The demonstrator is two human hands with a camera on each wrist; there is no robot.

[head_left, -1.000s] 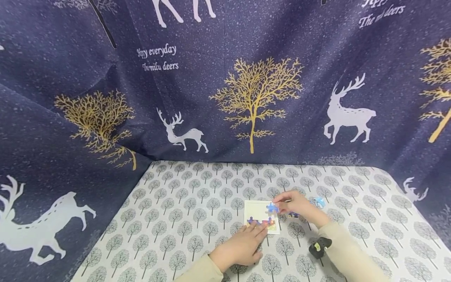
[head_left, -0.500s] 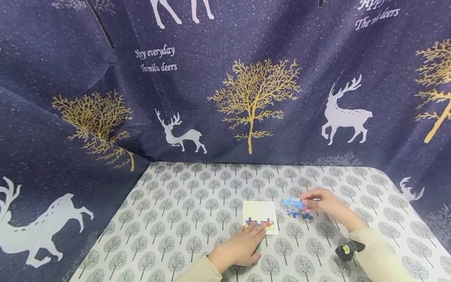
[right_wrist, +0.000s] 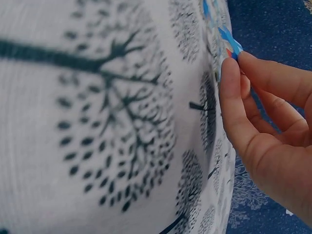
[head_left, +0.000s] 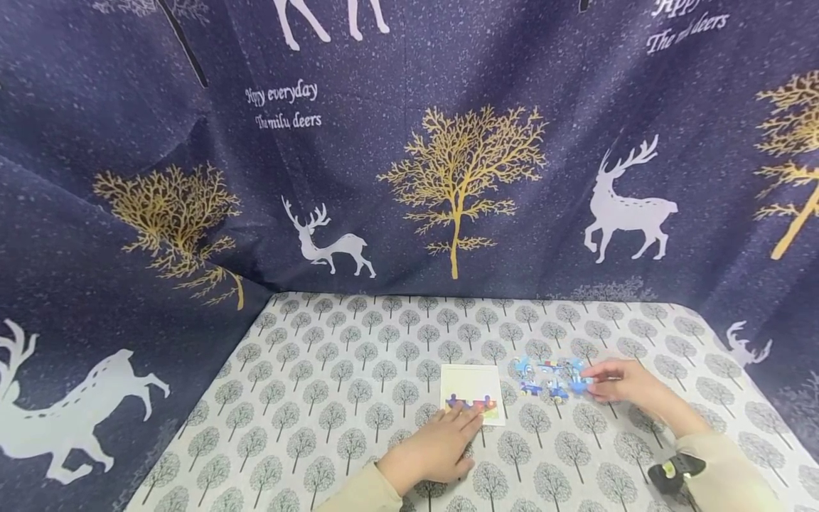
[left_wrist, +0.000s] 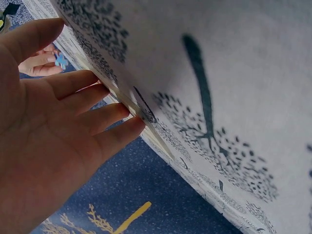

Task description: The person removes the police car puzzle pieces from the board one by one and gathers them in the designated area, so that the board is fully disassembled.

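My left hand (head_left: 438,442) lies with its fingers straight over the lower edge of a white puzzle board (head_left: 472,377). A joined strip of purple, red and yellow puzzle pieces (head_left: 454,401) fills the board's lower part, and the fingertips cover some of it. In the left wrist view, the palm and fingers of the left hand (left_wrist: 73,122) reach the board's thin edge (left_wrist: 161,144). To the right, my right hand (head_left: 630,387) pinches a blue puzzle piece (head_left: 581,385) between thumb and fingertips. That piece (right_wrist: 233,43) shows blue with some red in the right wrist view.
Several loose blue puzzle pieces (head_left: 531,388) lie in a group between the board and my right hand. A white cloth (head_left: 307,427) printed with grey trees covers the table. A dark blue curtain (head_left: 409,235) with deer and trees hangs behind it.
My right hand has moved right, from holding a blue piece over the board, past the loose group, to its right end, where it pinches a blue piece. My left hand has stayed put.
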